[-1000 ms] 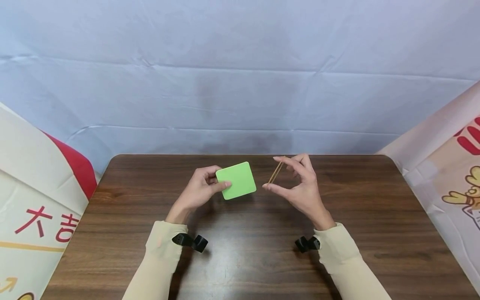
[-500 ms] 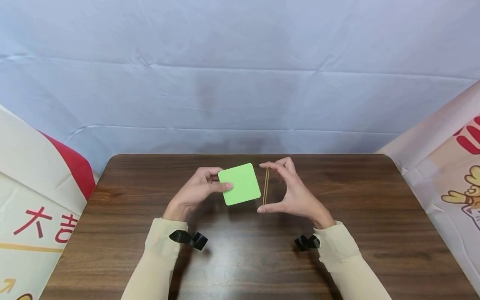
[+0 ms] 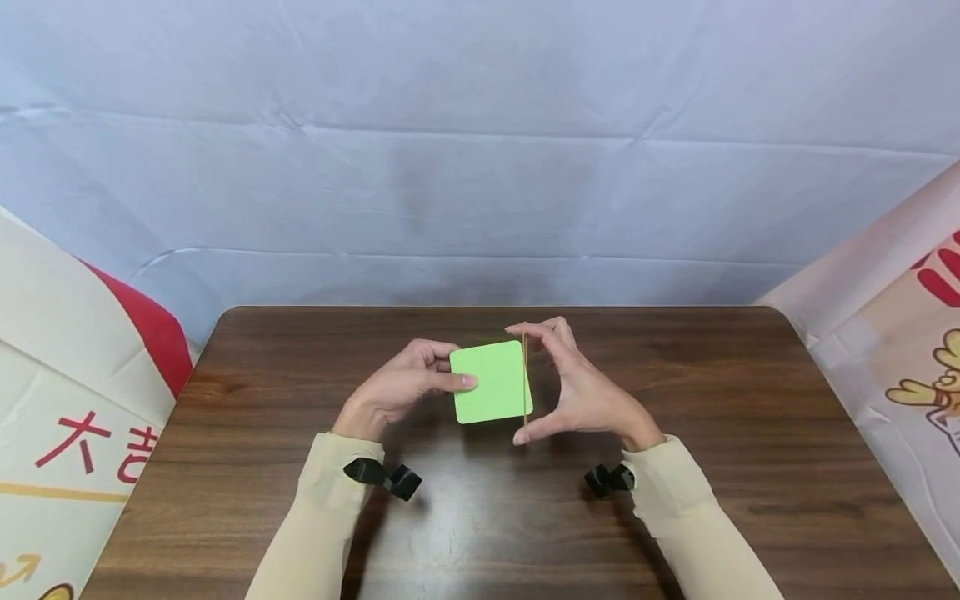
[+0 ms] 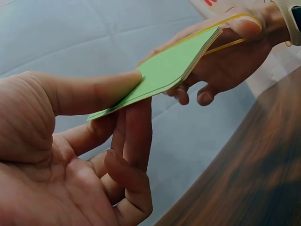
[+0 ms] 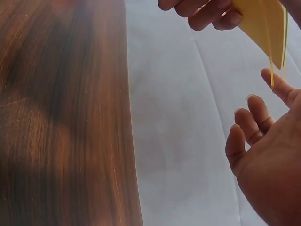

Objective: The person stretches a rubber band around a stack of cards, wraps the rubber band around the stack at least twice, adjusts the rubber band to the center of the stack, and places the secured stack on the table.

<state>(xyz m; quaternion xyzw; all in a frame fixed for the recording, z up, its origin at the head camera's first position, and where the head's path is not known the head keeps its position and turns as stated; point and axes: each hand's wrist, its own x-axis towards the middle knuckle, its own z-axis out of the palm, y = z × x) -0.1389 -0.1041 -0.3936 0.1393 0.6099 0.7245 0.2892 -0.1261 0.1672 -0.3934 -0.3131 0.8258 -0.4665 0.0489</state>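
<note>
The band point(image 3: 525, 383), held taut between the wide-spread thumb and forefinger of my right hand point(image 3: 588, 392), stood beside the pad point(image 3: 495, 400) moments ago; now one strand crosses above, one below, so the edge farthest from my pinching left hand point(image 3: 401, 385) seems just inside the loop. Well beyond my left fingers, the cloth point(image 3: 56, 383) reads 大吉, partly hidden.

Red characters 大吉 point(image 3: 81, 428) stand on the pale left cloth point(image 3: 45, 387).

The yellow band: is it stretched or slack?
Stretched: the yellow band runs straight between the spread thumb and forefinger of the right hand.
</note>
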